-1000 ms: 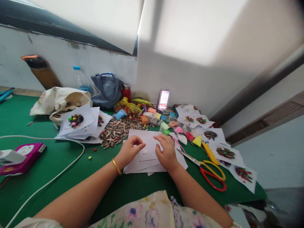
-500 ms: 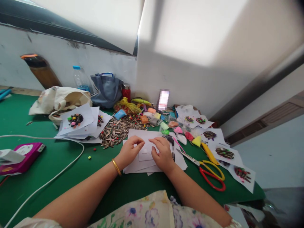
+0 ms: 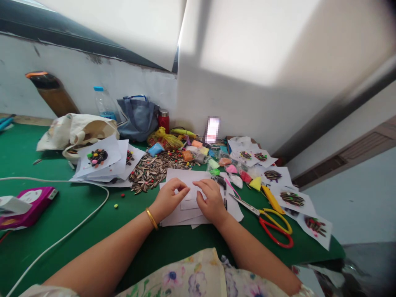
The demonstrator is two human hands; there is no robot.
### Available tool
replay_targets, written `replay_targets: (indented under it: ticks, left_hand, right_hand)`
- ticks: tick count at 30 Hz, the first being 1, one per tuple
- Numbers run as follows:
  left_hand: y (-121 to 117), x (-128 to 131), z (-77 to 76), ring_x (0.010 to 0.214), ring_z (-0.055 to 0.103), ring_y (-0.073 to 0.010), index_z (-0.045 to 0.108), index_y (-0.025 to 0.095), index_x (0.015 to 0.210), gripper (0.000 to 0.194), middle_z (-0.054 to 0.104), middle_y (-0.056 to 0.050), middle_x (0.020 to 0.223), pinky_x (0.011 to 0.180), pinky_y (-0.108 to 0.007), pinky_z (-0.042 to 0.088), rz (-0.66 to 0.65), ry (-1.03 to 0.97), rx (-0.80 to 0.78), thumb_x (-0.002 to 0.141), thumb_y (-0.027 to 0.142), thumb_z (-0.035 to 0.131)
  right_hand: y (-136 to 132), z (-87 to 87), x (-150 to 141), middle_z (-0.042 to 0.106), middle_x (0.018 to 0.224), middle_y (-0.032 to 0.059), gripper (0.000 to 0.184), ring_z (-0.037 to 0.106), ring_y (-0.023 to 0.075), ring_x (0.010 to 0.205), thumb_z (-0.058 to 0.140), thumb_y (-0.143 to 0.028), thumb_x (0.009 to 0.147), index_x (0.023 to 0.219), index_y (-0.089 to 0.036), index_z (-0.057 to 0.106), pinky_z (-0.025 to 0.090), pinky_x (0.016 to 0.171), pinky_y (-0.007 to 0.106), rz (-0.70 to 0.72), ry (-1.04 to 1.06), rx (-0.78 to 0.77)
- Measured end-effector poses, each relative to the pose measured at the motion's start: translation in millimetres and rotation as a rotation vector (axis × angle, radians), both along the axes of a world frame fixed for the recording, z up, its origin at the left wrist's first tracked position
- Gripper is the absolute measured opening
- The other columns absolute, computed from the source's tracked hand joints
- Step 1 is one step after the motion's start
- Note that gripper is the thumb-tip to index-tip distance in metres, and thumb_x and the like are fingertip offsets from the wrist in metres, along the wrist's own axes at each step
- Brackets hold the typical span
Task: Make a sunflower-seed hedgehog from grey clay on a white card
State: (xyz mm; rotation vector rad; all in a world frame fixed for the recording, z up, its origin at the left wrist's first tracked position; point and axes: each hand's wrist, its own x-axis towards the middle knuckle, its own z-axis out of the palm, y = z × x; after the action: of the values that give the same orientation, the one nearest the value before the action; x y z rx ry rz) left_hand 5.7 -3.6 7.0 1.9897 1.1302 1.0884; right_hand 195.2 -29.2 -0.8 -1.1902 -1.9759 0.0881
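Note:
My left hand point(image 3: 169, 200) is over a stack of white paper sheets point(image 3: 173, 218), its thumb and forefinger pressed together at the tips. Whatever may be in that pinch is too small or hidden to make out. Opposite it, my right hand point(image 3: 212, 200) rests at the right side of the sheets with thumb and fingers apart and nothing visible between them. Between the hands lies a smaller white piece of paper point(image 3: 185, 205). A small white lump point(image 3: 188, 198) shows on it, partly under the left fingertips. A dark pen-like object point(image 3: 225, 200) lies beside my right hand.
Sunflower seeds point(image 3: 148, 171) are heaped behind the left hand. Colourful clay packets point(image 3: 230, 169) lie behind the right. Scissors point(image 3: 262, 214) and a yellow cutter point(image 3: 272, 200) are at the right. Seed-decorated papers point(image 3: 292, 200) flank both sides. A white cable point(image 3: 77, 220) crosses the left.
The pinched fingertips of my left hand have shifted slightly to the right, closer to my right hand. My right hand has barely moved.

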Motion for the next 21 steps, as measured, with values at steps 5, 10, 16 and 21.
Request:
replay_targets:
  ticks: [5,10,16,21]
  left_hand:
    - [0.0,-0.6,-0.3,0.076,0.054,-0.0164,0.058,0.02,0.072,0.017,0.057,0.0,0.076,0.072,-0.03,0.043,0.035,0.006,0.023,0.081,0.032,0.065]
    - [0.2,-1.0,0.7,0.073,0.051,-0.016,0.054,0.02,0.065,0.032,0.053,-0.001,0.072,0.072,-0.03,0.041,0.01,0.042,0.042,0.093,0.034,0.048]
    - [-0.2,0.9,-0.1,0.085,0.056,-0.0181,0.065,0.02,0.082,0.013,0.058,-0.003,0.084,0.08,-0.031,0.044,-0.006,0.106,0.046,0.088,0.025,0.054]
    - [-0.3,1.0,-3.4,0.084,0.056,-0.0188,0.066,0.02,0.08,0.014,0.058,-0.004,0.084,0.078,-0.032,0.045,-0.022,0.177,0.046,0.087,0.028,0.057]
  right_hand:
    - [0.8,-1.0,0.5,0.063,0.107,0.007,0.035,0.056,0.0219,0.104,0.05,-0.014,0.085,0.118,-0.022,0.063,0.04,0.095,0.04,0.003,0.007,0.004]
    - [0.7,-0.5,0.9,0.063,0.107,0.0069,0.035,0.056,0.0218,0.104,0.049,-0.014,0.086,0.117,-0.022,0.062,0.04,0.096,0.04,0.008,-0.001,0.006]
    - [1.2,-1.8,1.2,0.063,0.107,0.0069,0.034,0.057,0.0218,0.104,0.049,-0.015,0.086,0.116,-0.022,0.063,0.04,0.096,0.04,-0.003,-0.005,0.0]
    - [3.0,-4.2,1.1,0.064,0.105,0.0066,0.033,0.057,0.0215,0.103,0.05,-0.015,0.086,0.114,-0.022,0.064,0.041,0.094,0.039,-0.007,-0.01,-0.003]
